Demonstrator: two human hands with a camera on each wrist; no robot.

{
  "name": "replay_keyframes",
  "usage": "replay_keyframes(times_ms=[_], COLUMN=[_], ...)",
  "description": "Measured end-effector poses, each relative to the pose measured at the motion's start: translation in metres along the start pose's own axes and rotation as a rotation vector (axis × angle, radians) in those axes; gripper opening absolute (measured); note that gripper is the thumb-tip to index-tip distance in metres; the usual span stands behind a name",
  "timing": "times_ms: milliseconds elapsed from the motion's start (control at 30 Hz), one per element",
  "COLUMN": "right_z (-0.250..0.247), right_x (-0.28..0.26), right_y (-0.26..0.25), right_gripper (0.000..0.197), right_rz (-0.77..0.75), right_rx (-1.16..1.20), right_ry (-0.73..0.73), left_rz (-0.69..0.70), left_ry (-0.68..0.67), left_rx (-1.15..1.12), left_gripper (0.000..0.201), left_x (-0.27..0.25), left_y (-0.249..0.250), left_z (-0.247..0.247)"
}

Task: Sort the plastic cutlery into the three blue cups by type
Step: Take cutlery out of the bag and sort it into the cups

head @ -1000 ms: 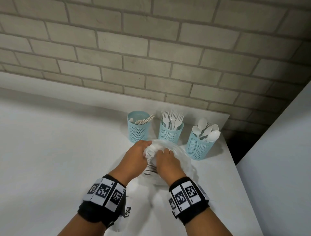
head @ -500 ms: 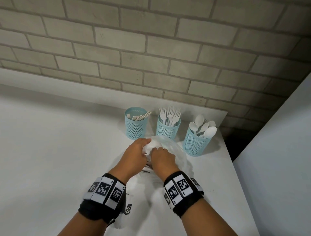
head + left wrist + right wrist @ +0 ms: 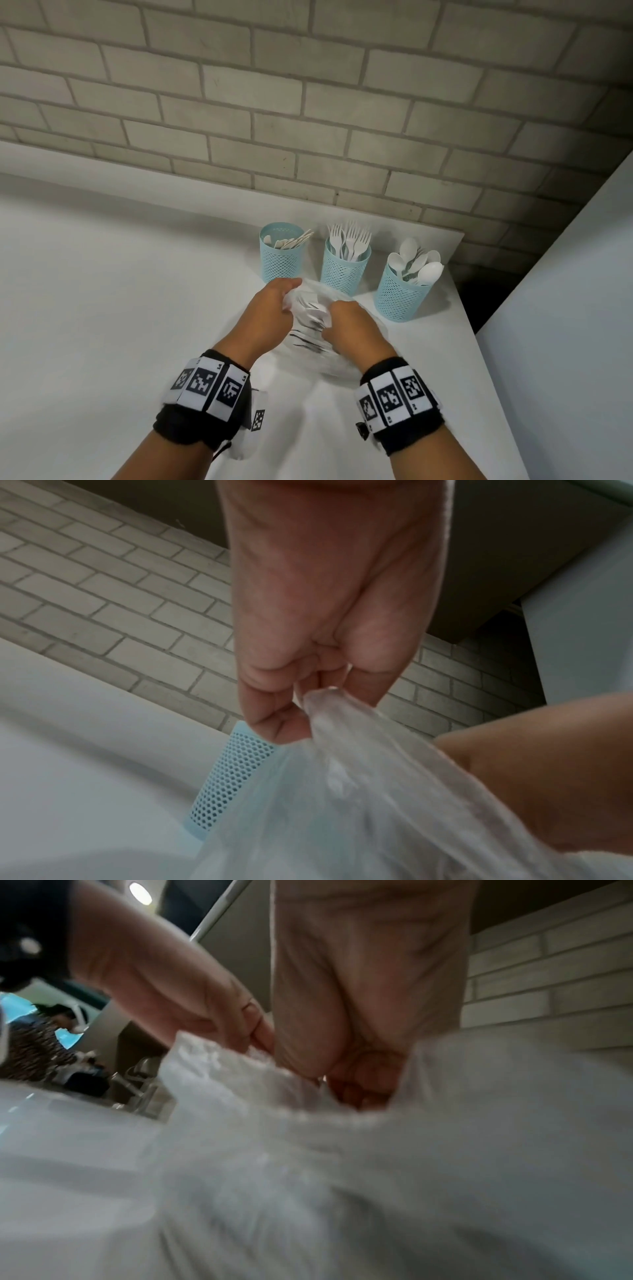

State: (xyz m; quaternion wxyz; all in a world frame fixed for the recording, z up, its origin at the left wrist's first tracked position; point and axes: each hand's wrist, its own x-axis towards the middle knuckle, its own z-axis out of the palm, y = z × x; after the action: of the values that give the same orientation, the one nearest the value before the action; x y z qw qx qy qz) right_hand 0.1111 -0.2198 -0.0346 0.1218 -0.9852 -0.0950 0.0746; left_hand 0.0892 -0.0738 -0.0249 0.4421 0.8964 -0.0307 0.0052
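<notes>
— Clear plastic bag (image 3: 310,329) with cutlery inside: our left hand (image 3: 270,311) and right hand (image 3: 352,325) both pinch its mouth.
— The blue cups (image 3: 346,265) stand at twelve o'clock. Next, we judge: open it, draw pieces out.

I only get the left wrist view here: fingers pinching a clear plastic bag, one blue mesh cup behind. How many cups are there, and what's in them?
Observer: Three. The left cup holds what look like knives, the middle cup forks, the right cup spoons.
Operator: Is the other hand on the bag too?
Observer: Yes, the right hand grips the plastic bag opposite the left hand.
Operator: Anything left inside?
Observer: White cutlery shows through it; I cannot tell the type.
</notes>
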Motion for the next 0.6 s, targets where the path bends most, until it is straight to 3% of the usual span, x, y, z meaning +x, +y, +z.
replay_keyframes(times_ms=[200, 433, 600], right_z=[-0.025, -0.037, -0.044], right_x=[-0.012, -0.014, -0.012], right_y=[0.009, 0.018, 0.022], right_gripper=[0.029, 0.014, 0.006], right_rz=[-0.004, 0.021, -0.005], right_rx=[0.257, 0.648, 0.873], right_ry=[-0.102, -0.094, -0.025], left_rz=[-0.035, -0.060, -0.038], left_ry=[0.024, 0.001, 0.070], left_rx=[-0.038, -0.030, 0.239], left_gripper=[0.057, 0.054, 0.049], left_x=[-0.002, 0.000, -0.001], left_y=[0.002, 0.000, 0.010], left_z=[-0.004, -0.003, -0.003])
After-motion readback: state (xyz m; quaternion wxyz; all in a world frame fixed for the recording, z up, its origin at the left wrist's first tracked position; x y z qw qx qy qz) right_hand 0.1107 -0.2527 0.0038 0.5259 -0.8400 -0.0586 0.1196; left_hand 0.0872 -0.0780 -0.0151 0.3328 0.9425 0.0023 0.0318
